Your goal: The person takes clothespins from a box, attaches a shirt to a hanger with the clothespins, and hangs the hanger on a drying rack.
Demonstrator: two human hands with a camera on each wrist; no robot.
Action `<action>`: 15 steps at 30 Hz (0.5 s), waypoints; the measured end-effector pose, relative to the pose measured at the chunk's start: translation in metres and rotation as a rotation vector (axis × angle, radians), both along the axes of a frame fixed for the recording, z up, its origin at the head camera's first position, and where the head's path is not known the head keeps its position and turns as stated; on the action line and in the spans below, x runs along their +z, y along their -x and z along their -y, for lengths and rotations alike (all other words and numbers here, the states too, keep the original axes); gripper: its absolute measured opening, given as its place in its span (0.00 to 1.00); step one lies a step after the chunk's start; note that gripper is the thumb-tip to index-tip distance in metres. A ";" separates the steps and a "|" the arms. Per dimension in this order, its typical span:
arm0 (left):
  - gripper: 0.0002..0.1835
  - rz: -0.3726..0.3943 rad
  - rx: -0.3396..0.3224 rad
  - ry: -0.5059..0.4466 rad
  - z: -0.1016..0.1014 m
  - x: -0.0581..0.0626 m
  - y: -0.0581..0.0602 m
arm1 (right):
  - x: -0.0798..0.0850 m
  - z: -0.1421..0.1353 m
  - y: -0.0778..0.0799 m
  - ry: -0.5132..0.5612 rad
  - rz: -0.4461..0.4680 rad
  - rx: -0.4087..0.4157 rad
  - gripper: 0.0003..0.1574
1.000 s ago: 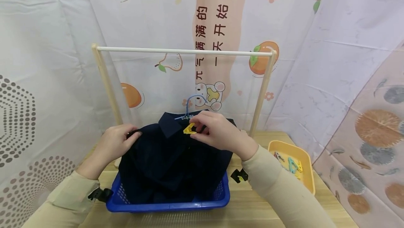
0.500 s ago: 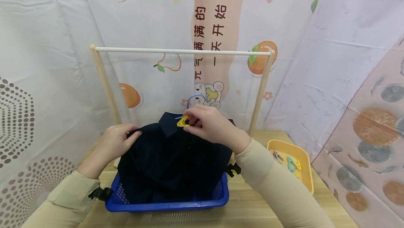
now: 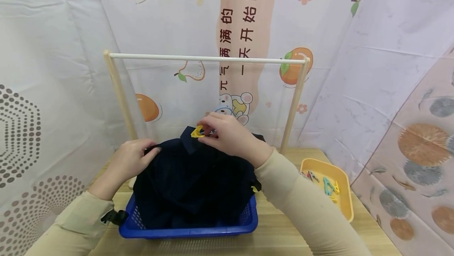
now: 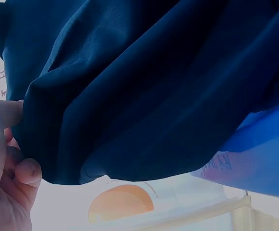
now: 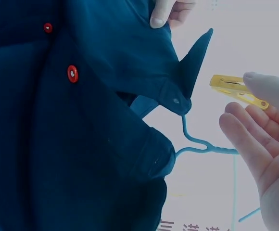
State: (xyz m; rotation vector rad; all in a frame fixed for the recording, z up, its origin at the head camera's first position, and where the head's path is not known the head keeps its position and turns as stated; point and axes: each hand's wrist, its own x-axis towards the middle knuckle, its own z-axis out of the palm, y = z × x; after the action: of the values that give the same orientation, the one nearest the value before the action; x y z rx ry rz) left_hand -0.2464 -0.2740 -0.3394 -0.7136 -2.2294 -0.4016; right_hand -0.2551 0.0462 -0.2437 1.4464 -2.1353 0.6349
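Note:
A dark navy shirt (image 3: 191, 181) with red buttons (image 5: 72, 74) and a collar is on a blue hanger (image 5: 209, 148), its lower part down in a blue basket (image 3: 188, 232). My left hand (image 3: 127, 161) pinches the shirt's left shoulder between thumb and fingers; the left wrist view shows the cloth draping from that hand (image 4: 5, 159). Between the thumb and fingers of my right hand (image 3: 228, 134) is a yellow clothespin (image 3: 197, 131), overlapping the collar in the head view. In the right wrist view the clothespin (image 5: 233, 86) is apart from the collar tip.
Behind the shirt stands a drying rack with wooden posts (image 3: 296, 102) and a white bar (image 3: 205, 58). At the right, a yellow tray (image 3: 345, 193) holds several clothespins (image 3: 329, 187). Basket and tray are on a wooden table (image 3: 276, 224). Patterned curtains (image 3: 170, 15) surround the table.
My right hand has moved left and slightly up with the yellow clothespin, from beside the hanger's neck to the left side of the collar. My left hand keeps its hold on the shoulder.

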 end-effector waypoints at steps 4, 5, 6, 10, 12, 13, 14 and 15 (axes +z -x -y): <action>0.05 0.003 0.005 0.001 -0.001 0.002 0.000 | 0.002 0.007 0.002 -0.024 0.013 -0.017 0.17; 0.05 0.005 0.005 0.001 -0.001 0.002 -0.001 | 0.002 0.008 0.003 -0.027 0.019 -0.019 0.17; 0.05 0.010 0.007 0.002 -0.001 0.002 -0.001 | 0.002 0.010 0.003 -0.029 0.027 -0.020 0.17; 0.05 0.019 0.011 0.006 -0.002 0.002 -0.001 | 0.003 0.015 0.005 -0.034 0.047 -0.023 0.16; 0.05 0.018 0.011 0.005 -0.001 0.002 -0.001 | 0.003 0.018 0.006 -0.037 0.056 -0.026 0.16; 0.05 0.016 0.009 0.003 -0.001 0.002 -0.001 | 0.003 0.018 0.006 -0.041 0.055 -0.031 0.16; 0.05 0.015 0.005 0.000 -0.001 0.003 -0.001 | 0.003 0.019 0.007 -0.044 0.057 -0.034 0.17; 0.05 0.012 0.002 -0.002 -0.001 0.003 -0.001 | 0.003 0.020 0.007 -0.049 0.058 -0.039 0.17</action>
State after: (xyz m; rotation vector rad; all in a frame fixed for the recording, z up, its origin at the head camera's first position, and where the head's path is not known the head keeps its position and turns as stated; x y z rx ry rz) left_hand -0.2454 -0.2727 -0.3366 -0.7096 -2.2406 -0.4073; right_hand -0.2623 0.0260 -0.2403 1.4245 -2.2330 0.6213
